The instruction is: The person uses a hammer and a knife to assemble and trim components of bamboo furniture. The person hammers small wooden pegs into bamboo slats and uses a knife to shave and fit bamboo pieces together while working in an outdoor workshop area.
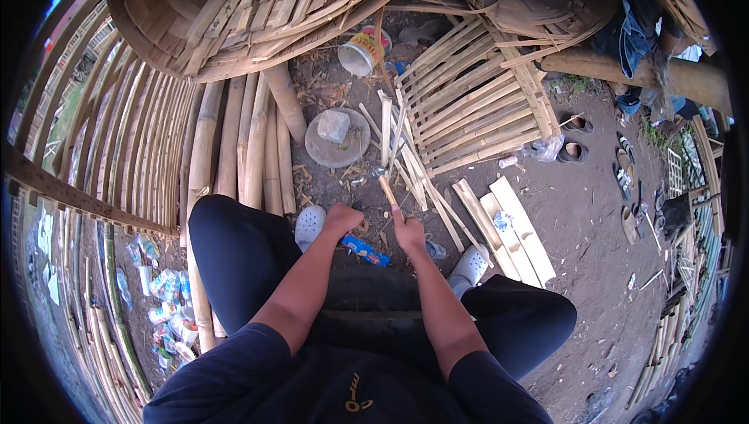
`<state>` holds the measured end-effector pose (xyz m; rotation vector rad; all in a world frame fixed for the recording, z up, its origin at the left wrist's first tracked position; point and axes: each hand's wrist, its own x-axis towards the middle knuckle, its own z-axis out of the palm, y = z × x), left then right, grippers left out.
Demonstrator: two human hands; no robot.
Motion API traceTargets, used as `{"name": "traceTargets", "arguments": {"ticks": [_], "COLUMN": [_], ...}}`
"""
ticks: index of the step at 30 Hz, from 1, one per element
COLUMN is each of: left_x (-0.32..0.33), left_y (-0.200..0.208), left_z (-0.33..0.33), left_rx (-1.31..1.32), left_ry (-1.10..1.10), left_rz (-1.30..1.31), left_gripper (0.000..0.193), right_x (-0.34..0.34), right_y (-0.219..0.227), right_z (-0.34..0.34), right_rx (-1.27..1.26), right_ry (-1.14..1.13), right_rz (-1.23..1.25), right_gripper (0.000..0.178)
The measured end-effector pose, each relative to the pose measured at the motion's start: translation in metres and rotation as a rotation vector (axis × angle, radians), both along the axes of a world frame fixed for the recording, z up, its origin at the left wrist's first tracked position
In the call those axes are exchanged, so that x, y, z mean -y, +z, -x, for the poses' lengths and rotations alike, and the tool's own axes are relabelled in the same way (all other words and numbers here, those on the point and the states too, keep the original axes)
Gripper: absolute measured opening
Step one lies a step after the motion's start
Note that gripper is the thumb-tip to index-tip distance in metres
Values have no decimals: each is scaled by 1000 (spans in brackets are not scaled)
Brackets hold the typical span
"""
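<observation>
My right hand (409, 233) is closed round the wooden handle of a hammer (386, 190), whose small metal head points away from me. To its left, my left hand (343, 219) is closed, and a small dark thing shows at its fingers, too small to name. Just below the hands lies a blue packet (365, 251) on the ground between my feet. Beyond the hammer, loose split bamboo strips (413, 178) lie in a heap. A slatted bamboo panel (468, 96) rests behind them. Nearby, a pale stone (334, 125) sits on a round grey slab (337, 155).
Bamboo poles (253, 143) lie at left, beside a slatted bamboo frame (140, 143). Large woven bamboo pieces (265, 10) hang over the far side. A white bucket (359, 57) lies tipped. Split bamboo halves (507, 233), sandals (573, 151) and plastic litter (168, 287) lie around me.
</observation>
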<state>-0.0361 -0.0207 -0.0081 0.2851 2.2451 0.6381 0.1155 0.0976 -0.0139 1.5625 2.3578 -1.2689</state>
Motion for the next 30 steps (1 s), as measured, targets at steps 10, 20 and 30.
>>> {"name": "traceTargets", "arguments": {"ticks": [10,20,30], "left_x": [3,1,15], "left_y": [3,-2,-22], "left_z": [-4,-8,-1], "left_rx": [24,12,30], "left_ry": [22,-8,44], "left_rz": [8,17,-16], "left_gripper": [25,26,24], "right_x": [4,-4,-4], "right_y": [11,5,107], "right_z": [8,2,37], "right_rx": [6,44,-917], "right_ry": [-78,-69,1], "right_rz": [-7,31,-256], "right_gripper": [83,84,60]}}
